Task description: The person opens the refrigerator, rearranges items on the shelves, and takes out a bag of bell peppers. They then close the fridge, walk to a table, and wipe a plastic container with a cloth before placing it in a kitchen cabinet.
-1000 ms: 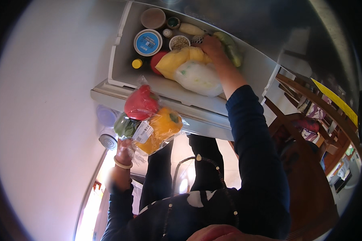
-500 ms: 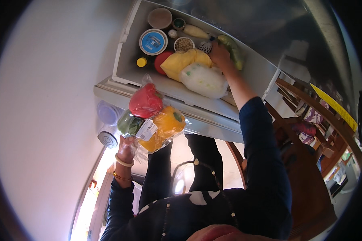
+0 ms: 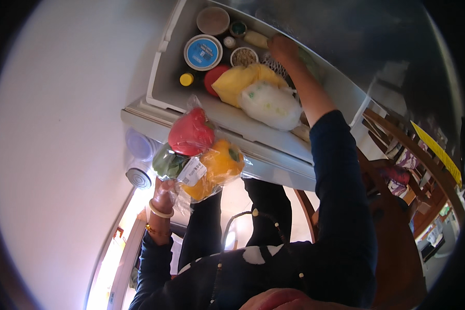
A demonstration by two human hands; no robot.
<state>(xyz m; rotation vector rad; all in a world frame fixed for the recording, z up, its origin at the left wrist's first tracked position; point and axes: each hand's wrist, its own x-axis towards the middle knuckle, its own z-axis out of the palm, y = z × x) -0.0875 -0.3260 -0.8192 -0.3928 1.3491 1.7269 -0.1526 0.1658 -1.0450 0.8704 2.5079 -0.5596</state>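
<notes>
My left hand [image 3: 163, 192] grips the lower left of a clear plastic bag of bell peppers. A red pepper [image 3: 191, 133], a green pepper [image 3: 169, 162] and yellow pepper [image 3: 223, 161] show through it, with a white label on the front. The bag hangs before the near edge of a pulled-out fridge drawer [image 3: 155, 77]. My right hand [image 3: 284, 50] reaches in to the far side, over the end of a pale squeeze bottle [image 3: 256, 39]; its fingertips are hidden. Behind my wrist lies a green vegetable [image 3: 311, 66], partly covered.
The drawer also holds a blue-lidded tub [image 3: 203, 52], a round container [image 3: 213, 20], a yellow-capped bottle [image 3: 186, 79], a yellow bag [image 3: 243, 82] and a white plastic bag [image 3: 272, 106]. A wooden chair [image 3: 382, 222] stands at right; a white wall [image 3: 62, 129] is at left.
My right hand has moved farther toward the drawer's far side and now covers the end of the squeeze bottle. My left hand still holds the bag of peppers in about the same place.
</notes>
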